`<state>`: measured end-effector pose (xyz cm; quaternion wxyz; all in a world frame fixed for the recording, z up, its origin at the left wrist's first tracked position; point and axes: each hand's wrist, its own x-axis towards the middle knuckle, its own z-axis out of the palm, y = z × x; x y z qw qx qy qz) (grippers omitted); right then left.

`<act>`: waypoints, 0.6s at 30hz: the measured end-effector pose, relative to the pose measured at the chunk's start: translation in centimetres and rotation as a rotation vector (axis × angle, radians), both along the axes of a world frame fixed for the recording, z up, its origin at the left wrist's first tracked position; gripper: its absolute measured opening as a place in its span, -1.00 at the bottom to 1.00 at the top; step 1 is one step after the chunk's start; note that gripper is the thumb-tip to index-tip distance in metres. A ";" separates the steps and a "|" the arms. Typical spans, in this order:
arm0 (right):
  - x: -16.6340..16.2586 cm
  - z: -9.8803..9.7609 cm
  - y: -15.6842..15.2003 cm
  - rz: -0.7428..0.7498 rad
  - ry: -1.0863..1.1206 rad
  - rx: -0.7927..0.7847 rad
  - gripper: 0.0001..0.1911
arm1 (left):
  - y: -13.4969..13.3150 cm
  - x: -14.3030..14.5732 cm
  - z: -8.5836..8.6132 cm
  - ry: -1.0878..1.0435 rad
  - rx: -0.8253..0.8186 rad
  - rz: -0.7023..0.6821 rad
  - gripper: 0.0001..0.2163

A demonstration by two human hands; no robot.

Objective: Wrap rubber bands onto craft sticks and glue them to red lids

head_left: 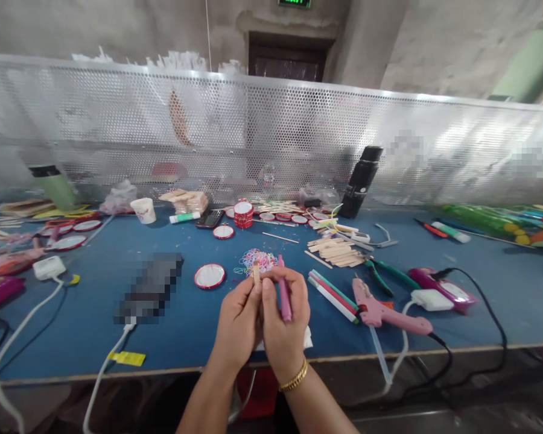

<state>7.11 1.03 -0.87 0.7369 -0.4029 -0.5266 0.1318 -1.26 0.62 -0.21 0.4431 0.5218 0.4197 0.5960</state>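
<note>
Both hands meet above the front of the blue table. My left hand [238, 322] is closed on a short wooden craft stick [256, 272], which points upward between thumb and fingers. My right hand [284, 319] has a pink marker pen [284, 292] tucked in its fingers, and its thumb and fingertips come close to the stick; whether they touch it I cannot tell. Just beyond the fingers lies a pile of small coloured rubber bands [259, 259]. A round white disc with a red rim [209, 276] lies to the left of the pile.
Right of my hands lie several markers [332, 295], wooden sticks [337, 250], green-handled pliers [391, 274] and a pink glue gun [382, 310] with its cord. A phone [151, 286] on a cable lies left. A paper cup [143, 211] and black bottle [361, 181] stand near the perforated metal screen [298, 132].
</note>
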 end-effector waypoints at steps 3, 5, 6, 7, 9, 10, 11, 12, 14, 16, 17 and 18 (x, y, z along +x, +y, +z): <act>0.1 -0.1 0.1 0.029 0.034 0.000 -0.93 | 0.2 0.0 0.0 0.019 -0.009 -0.011 -0.57; 0.2 -0.3 0.1 0.050 0.068 0.003 -0.92 | 0.3 0.0 -0.2 0.043 -0.005 -0.012 -0.58; 0.2 -0.3 0.2 0.058 0.084 0.003 -0.91 | 0.3 0.0 -0.3 0.051 0.002 -0.017 -0.59; 0.2 -0.4 0.2 0.066 0.097 0.001 -0.90 | 0.4 0.0 -0.4 0.050 0.012 -0.023 -0.61; 0.1 -0.5 0.3 0.073 0.108 -0.005 -0.89 | 0.5 0.0 -0.5 0.031 0.040 -0.047 -0.65; 0.1 -0.5 0.3 0.073 0.107 -0.008 -0.89 | 0.5 0.0 -0.6 0.017 0.053 -0.058 -0.67; 0.0 -0.5 0.3 0.075 0.106 -0.009 -0.89 | 0.5 -0.1 -0.6 0.002 0.064 -0.066 -0.68; -0.1 -0.4 0.3 0.083 0.107 -0.012 -0.90 | 0.4 -0.1 -0.5 -0.016 0.073 -0.071 -0.69; -0.2 -0.4 0.2 0.103 0.116 -0.022 -0.91 | 0.2 -0.2 -0.3 -0.066 0.078 -0.078 -0.67; -0.2 -0.2 0.2 0.112 0.110 -0.024 -0.91 | -0.1 -0.2 0.0 -0.118 0.079 -0.083 -0.64; -0.1 -0.2 0.2 0.106 0.099 -0.021 -0.91 | -0.2 -0.2 0.1 -0.134 0.079 -0.084 -0.62; -0.1 -0.1 0.2 0.097 0.085 -0.018 -0.91 | -0.3 -0.2 0.3 -0.143 0.079 -0.082 -0.61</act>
